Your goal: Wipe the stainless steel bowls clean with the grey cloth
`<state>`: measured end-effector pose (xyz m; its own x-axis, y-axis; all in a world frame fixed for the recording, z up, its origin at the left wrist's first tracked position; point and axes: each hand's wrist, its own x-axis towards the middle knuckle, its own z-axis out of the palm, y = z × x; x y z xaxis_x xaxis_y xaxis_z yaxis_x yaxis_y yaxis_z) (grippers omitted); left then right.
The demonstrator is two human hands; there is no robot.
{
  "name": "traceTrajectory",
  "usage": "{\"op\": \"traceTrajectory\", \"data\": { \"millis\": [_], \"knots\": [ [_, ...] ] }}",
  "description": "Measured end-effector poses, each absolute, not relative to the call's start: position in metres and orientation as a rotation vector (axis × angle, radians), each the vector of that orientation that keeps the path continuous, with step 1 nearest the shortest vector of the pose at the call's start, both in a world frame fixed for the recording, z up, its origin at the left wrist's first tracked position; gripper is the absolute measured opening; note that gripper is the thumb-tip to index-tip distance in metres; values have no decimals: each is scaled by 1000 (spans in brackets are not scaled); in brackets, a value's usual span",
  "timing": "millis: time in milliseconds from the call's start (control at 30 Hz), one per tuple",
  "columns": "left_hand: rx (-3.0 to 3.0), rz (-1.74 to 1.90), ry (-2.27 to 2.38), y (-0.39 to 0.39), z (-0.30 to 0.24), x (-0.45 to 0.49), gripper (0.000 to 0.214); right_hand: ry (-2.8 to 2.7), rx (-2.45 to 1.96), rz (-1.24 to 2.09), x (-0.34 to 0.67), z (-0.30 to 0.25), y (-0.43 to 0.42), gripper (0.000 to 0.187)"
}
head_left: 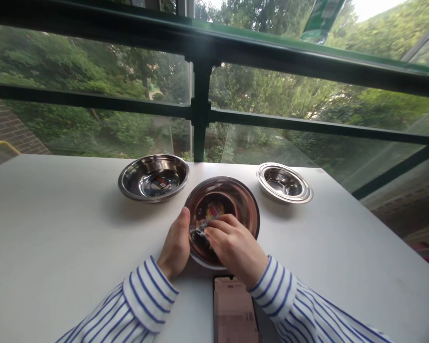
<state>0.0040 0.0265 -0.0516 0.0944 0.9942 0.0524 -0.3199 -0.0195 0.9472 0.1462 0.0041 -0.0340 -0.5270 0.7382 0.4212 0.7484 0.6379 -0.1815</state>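
The left bowl [143,189], middle bowl [236,196] and right bowl [284,183] make three, all metal; there are two hands and one phone [234,309]. In the left bowl is a label [160,183]. The left hand [176,243] grips the middle bowl's side; inside it, above a pinkish sticker [214,210], the right hand [234,243] pinches a crumpled silvery piece [200,231]. All stand on a white bench [75,238], the phone near the middle bowl. Brickwork [12,124], a dark green railing [200,90] and trees [307,95] lie beyond.
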Motion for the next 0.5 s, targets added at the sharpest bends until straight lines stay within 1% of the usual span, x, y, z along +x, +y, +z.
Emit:
{"op": "traceTrajectory", "data": {
  "millis": [200,333,500],
  "knots": [
    [1010,1240,833,28,-54,1,58,-2456,-1196,49,155,-29,-8,23],
    [1065,1275,879,26,-52,3,59,-2469,-1226,99,163,-27,-7,21],
    [1077,1289,901,26,-54,2,56,-2307,-1206,8,138,-34,2,23]
  ]
}}
